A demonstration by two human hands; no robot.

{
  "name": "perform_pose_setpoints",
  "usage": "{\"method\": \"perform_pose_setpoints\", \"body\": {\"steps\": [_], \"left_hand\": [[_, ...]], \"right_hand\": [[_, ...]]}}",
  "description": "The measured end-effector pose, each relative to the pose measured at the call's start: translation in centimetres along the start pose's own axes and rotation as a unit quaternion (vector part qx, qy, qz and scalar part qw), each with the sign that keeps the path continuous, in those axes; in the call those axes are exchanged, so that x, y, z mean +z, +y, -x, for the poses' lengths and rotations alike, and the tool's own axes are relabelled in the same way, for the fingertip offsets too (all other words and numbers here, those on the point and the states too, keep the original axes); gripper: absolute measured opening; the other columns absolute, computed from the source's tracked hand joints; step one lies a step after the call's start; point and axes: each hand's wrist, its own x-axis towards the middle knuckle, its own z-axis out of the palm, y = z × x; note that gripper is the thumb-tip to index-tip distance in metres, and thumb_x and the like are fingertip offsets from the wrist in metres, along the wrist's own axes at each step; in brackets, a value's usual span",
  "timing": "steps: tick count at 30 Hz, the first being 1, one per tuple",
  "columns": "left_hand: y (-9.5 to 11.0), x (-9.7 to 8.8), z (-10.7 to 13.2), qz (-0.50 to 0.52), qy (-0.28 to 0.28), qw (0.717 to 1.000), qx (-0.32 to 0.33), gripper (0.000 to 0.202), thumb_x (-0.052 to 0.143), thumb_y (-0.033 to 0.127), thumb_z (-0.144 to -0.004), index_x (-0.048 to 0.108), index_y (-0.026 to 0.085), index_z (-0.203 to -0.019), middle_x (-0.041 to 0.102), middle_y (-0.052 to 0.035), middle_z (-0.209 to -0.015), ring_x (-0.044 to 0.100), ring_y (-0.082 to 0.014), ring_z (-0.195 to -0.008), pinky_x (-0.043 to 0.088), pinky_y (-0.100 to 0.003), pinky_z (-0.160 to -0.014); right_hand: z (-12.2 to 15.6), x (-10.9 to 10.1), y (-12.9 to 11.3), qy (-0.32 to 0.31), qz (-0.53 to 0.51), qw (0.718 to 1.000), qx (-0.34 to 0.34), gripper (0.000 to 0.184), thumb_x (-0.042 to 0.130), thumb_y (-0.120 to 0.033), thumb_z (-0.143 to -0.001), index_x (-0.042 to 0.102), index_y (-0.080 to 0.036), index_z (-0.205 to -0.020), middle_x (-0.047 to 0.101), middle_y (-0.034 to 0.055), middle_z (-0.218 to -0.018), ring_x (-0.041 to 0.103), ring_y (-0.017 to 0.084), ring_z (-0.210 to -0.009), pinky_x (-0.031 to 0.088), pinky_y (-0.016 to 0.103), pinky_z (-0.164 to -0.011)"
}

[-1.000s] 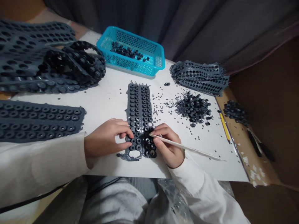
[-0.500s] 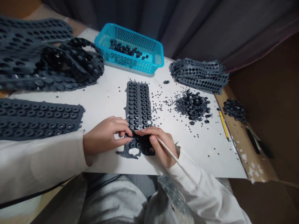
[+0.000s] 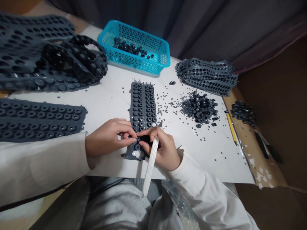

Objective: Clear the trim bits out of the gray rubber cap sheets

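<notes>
A dark grey rubber sheet of ring-shaped parts [image 3: 143, 107] lies lengthwise in front of me, with white table showing through gaps near its lower end. My left hand [image 3: 111, 135] is closed at that end, thumb and fingers pinching a small dark rubber ring [image 3: 137, 139]. From the other side, my right hand [image 3: 163, 145] brings its thumb and index finger to the same ring. Tucked between the right fingers is a white-handled tool [image 3: 151, 169], its handle pointing toward me. A dark pointed tip shows above the knuckles; its kind is unclear.
A blue basket [image 3: 136, 65] holding small dark pieces stands at the back. Right lie a pile of dark pieces [image 3: 201, 107], a bundle of perforated sheets [image 3: 207, 76] and a yellow pencil-like tool [image 3: 231, 127]. More rubber sheets [image 3: 40, 116] cover the left. Tiny discs are scattered about.
The white-handled tool has swung round in my right hand, its handle now toward my lap. My right thumb and index finger have moved left to meet the left fingertips.
</notes>
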Motion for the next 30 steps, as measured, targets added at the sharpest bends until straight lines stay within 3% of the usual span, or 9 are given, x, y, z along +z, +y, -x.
{"method": "perform_pose_setpoints", "body": {"steps": [9, 18, 21, 25, 30], "left_hand": [[-0.1, -0.1, -0.1, -0.014, -0.017, 1.000, 0.000, 0.015, 0.056, 0.026, -0.081, 0.068, 0.020, -0.073, 0.055, 0.0023, -0.061, 0.050, -0.0107, -0.063, 0.038, -0.022, -0.065], [0.0, -0.1, 0.0, -0.010, -0.006, 1.000, 0.006, 0.011, 0.059, 0.025, -0.079, 0.066, 0.020, -0.072, 0.052, 0.0038, -0.060, 0.050, -0.0099, -0.062, 0.038, -0.022, -0.064], [0.1, -0.1, 0.1, -0.026, -0.006, 1.000, 0.015, 0.005, 0.060, 0.022, -0.076, 0.065, 0.019, -0.076, 0.052, 0.0035, -0.063, 0.050, -0.0106, -0.065, 0.038, -0.023, -0.068], [0.1, -0.2, 0.3, -0.052, -0.020, 0.998, 0.033, 0.008, 0.060, 0.018, -0.073, 0.062, 0.019, -0.080, 0.055, 0.0018, -0.070, 0.051, -0.0126, -0.071, 0.038, -0.024, -0.072], [-0.1, -0.2, 0.4, -0.068, -0.028, 0.996, 0.058, 0.012, 0.060, 0.021, -0.076, 0.062, 0.019, -0.087, 0.061, -0.0010, -0.080, 0.054, -0.0150, -0.079, 0.039, -0.027, -0.076]], "right_hand": [[-0.1, 0.3, -0.1, 0.005, 0.051, 0.998, -0.043, 0.029, 0.058, -0.014, -0.081, 0.034, -0.024, -0.067, 0.070, 0.0052, -0.081, 0.066, 0.017, -0.076, 0.050, 0.031, -0.069], [-0.1, 0.0, -0.2, 0.036, -0.040, 0.998, 0.024, 0.027, 0.061, -0.019, -0.079, 0.034, -0.023, -0.074, 0.066, 0.0028, -0.078, 0.062, 0.014, -0.069, 0.048, 0.028, -0.066], [0.2, -0.3, -0.4, 0.052, -0.085, 0.994, 0.051, 0.010, 0.051, -0.029, -0.088, 0.044, -0.022, -0.085, 0.067, 0.0041, -0.083, 0.062, 0.016, -0.074, 0.047, 0.031, -0.071], [0.6, -0.8, -0.5, 0.071, -0.104, 0.989, 0.077, 0.034, 0.030, -0.034, -0.094, 0.055, -0.021, -0.112, 0.062, 0.0015, -0.071, 0.058, 0.017, -0.067, 0.045, 0.032, -0.066], [0.7, -1.4, -0.7, 0.005, -0.019, 0.995, 0.097, 0.024, 0.042, -0.023, -0.085, 0.064, -0.019, -0.095, 0.060, 0.0012, -0.072, 0.054, 0.014, -0.062, 0.042, 0.026, -0.057]]}}
